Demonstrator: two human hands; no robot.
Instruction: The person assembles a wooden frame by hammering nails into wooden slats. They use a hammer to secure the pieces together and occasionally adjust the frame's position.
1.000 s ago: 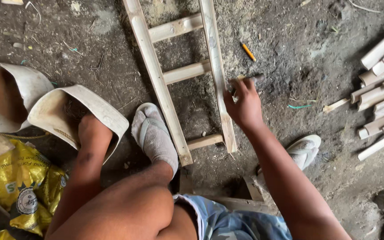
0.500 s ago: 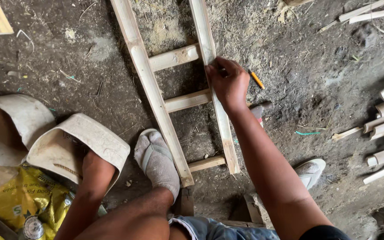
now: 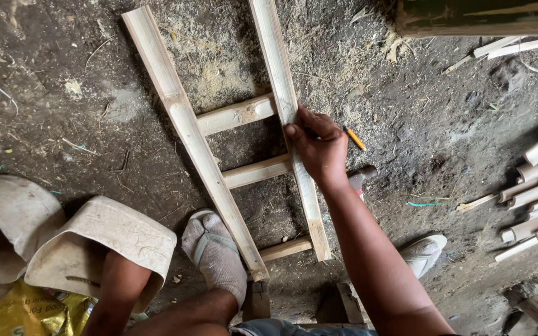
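Right hand shifted nearer along the bamboo ladder frame, grip clasping its right rail, thumb pointing far, forearm angled from near right, left hand hidden.

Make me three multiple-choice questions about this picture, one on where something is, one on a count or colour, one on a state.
1. Where does the pencil lie?
A. On the dirt just right of the right hand
B. On the yellow sack
C. On top of a rung

2. How many rungs join the two rails of the ladder frame in view?
A. One
B. Three
C. Five

3. What is the right hand doing?
A. Hanging free in the air
B. Gripping the right rail
C. Holding the pencil

Answers:
1. A, the orange pencil lies on the ground beside the hand's knuckles.
2. B, three cross pieces show between the rails.
3. B, the fingers and thumb close on the right rail at the middle rung; the left hand is hidden inside a pale sack.
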